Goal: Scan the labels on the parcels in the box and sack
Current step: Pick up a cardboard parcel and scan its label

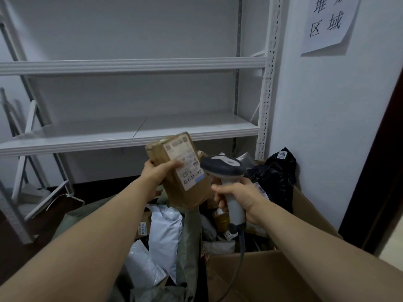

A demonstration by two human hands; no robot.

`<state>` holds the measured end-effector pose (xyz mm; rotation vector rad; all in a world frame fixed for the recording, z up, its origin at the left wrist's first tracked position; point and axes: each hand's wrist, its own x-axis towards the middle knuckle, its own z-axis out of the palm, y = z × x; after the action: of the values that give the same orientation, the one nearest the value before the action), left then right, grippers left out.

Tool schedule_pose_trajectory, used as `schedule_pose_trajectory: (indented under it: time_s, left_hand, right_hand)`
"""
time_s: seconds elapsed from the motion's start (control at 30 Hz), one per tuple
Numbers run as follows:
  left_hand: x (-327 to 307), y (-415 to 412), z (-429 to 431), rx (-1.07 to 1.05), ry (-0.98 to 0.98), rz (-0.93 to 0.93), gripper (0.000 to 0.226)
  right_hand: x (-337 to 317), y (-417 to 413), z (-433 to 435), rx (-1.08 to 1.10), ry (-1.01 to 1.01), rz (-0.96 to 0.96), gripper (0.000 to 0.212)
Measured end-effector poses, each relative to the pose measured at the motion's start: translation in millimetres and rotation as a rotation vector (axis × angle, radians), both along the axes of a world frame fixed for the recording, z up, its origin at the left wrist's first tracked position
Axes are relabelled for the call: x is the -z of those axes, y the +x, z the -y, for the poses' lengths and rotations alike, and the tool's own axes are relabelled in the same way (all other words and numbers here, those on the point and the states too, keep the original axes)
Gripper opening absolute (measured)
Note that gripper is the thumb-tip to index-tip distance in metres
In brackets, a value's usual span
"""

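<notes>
My left hand (158, 171) grips a brown taped parcel (192, 192) held up in the middle of the view, its white label (185, 163) facing me. Just right of it, my right hand (237, 197) grips the handle of a grey barcode scanner (224, 168). The scanner's head sits beside the label's right edge. Below my hands, the grey-green sack (189, 240) holds white plastic mailers (163, 232). The cardboard box (272, 273) at lower right holds more parcels, partly hidden by my right arm.
A white metal shelf rack (130, 131) stands behind. A black bagged parcel (277, 177) leans on the white wall at the right. A paper sign (329, 22) hangs on that wall. Loose white shelf parts (32, 192) lie on the dark floor at left. The scanner's cable (237, 262) hangs over the box.
</notes>
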<state>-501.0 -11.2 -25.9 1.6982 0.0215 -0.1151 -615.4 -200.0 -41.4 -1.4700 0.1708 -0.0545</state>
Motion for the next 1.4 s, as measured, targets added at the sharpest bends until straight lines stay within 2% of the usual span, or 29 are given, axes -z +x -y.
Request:
schedule_pose_trajectory:
  time_s: [0.1, 0.23, 0.37, 0.6, 0.93, 1.0, 1.03, 1.13, 1.2, 1.3, 1.37, 1.4]
  left_hand:
    - [-1.7, -3.8, -3.9, -0.005, -0.105, -0.057, 0.071]
    - [-2.3, -3.1, -5.6, -0.053, -0.105, -0.053, 0.064]
    - [-7.4, -2.9, -9.1, -0.065, -0.148, -0.069, 0.044]
    - [-8.8, -7.8, -11.5, -0.112, -0.224, -0.084, 0.051]
    - [-5.5, -4.2, -15.9, -0.123, -0.204, -0.102, 0.049]
    - [1.0, 3.0, -19.3, -0.152, -0.164, -0.110, 0.055]
    - [4.8, 7.5, -21.7, -0.177, -0.140, -0.105, 0.065]
    - [29.1, 34.3, -36.6, -0.300, 0.036, -0.107, 0.120]
    - [45.1, 49.1, -46.9, -0.397, 0.248, -0.168, 0.141]
    - [50.5, 41.5, -40.1, -0.437, 0.471, -0.251, 0.142]
    - [58.4, 40.9, -23.6, -0.379, 0.505, -0.286, 0.131]
    - [62.5, 39.9, -11.4, -0.334, 0.530, -0.256, 0.118]
  right_hand:
    - [0.7, -2.1, -1.6, -0.032, -0.075, -0.016, 0.007]
    - [-0.6, -6.3, -2.5, -0.070, -0.165, -0.059, 0.013]
    - [-2.8, -10.8, -1.6, -0.085, -0.252, -0.087, 0.017]
    - [-3.3, -8.9, -4.6, -0.102, -0.266, -0.080, 0.013]
    - [-4.3, -10.2, -9.9, -0.132, -0.218, -0.060, 0.016]
    - [-0.8, -8.5, -11.3, -0.157, -0.192, -0.067, 0.014]
    - [1.2, -7.3, -10.9, -0.153, -0.176, -0.072, 0.014]
    - [10.4, -1.6, -8.3, -0.083, -0.137, -0.090, 0.015]
    - [17.4, 1.3, -3.7, -0.023, -0.109, -0.107, 0.015]
    - [29.4, 5.4, 10.3, 0.062, -0.052, -0.156, 0.010]
    - [40.0, 8.4, 22.7, 0.115, -0.010, -0.207, 0.008]
    - [45.7, 9.8, 29.7, 0.144, 0.006, -0.236, 0.007]
